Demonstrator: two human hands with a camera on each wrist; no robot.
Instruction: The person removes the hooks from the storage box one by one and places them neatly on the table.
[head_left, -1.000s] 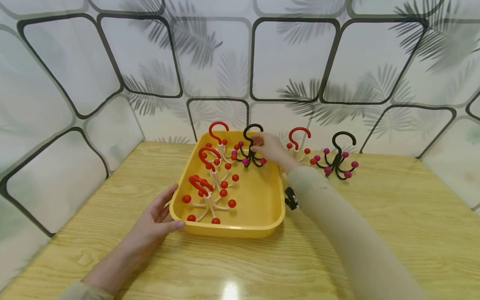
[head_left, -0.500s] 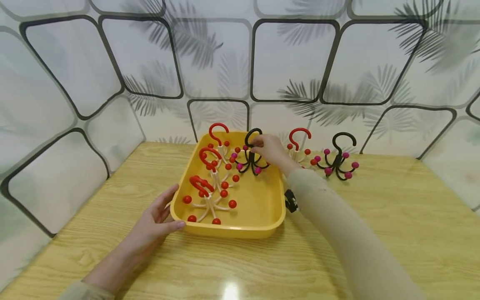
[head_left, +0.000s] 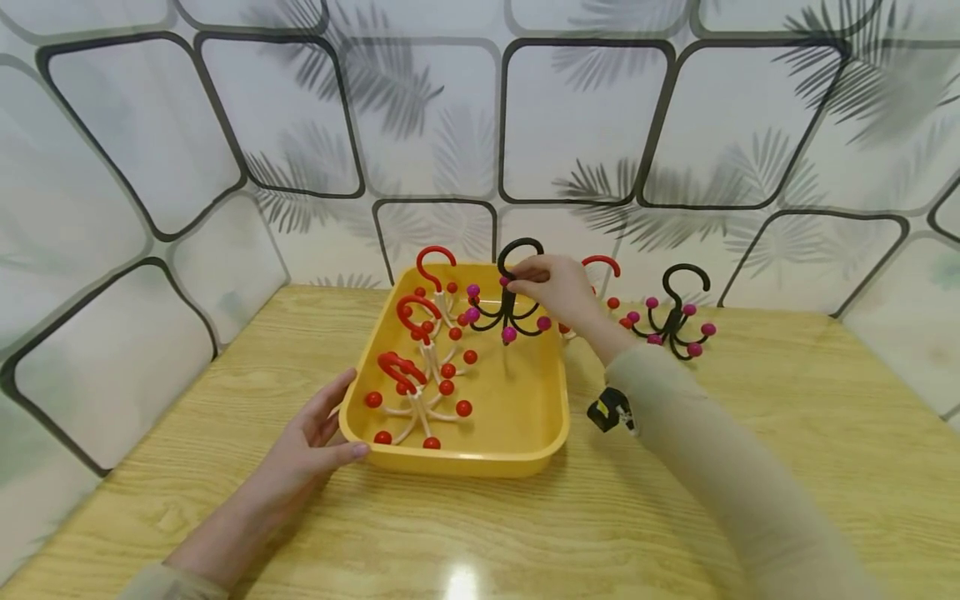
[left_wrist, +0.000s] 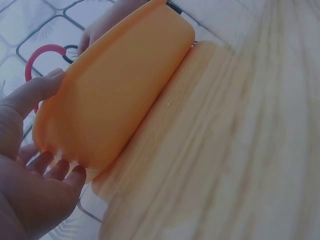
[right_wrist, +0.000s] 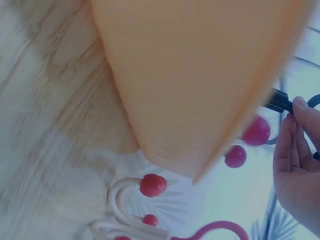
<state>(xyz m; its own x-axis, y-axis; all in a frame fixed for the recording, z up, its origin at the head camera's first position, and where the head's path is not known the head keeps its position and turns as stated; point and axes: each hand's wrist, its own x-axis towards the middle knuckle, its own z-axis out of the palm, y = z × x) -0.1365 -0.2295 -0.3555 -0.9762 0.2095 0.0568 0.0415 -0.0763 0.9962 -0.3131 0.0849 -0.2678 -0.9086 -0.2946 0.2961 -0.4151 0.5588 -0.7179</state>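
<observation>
A yellow plastic tray stands on the table. My left hand grips its near left corner, thumb on the rim and fingers against the outer wall. With thumb and fingertips, my right hand pinches the stem of a black multi-arm hook hanger with magenta ball tips. The hanger hangs upright above the tray's far right part. Along the tray's left side stand three white hangers with red hooks and red balls: a near one, a middle one and a far one.
Behind my right hand, outside the tray, a red-hooked hanger is partly hidden. Right of it another black hanger with magenta balls stands on the wooden table. A patterned wall closes off the back and left.
The black hanger first sank slightly in the tray, then rose and shifted a little right with my right hand. My left hand and the tray stay put.
</observation>
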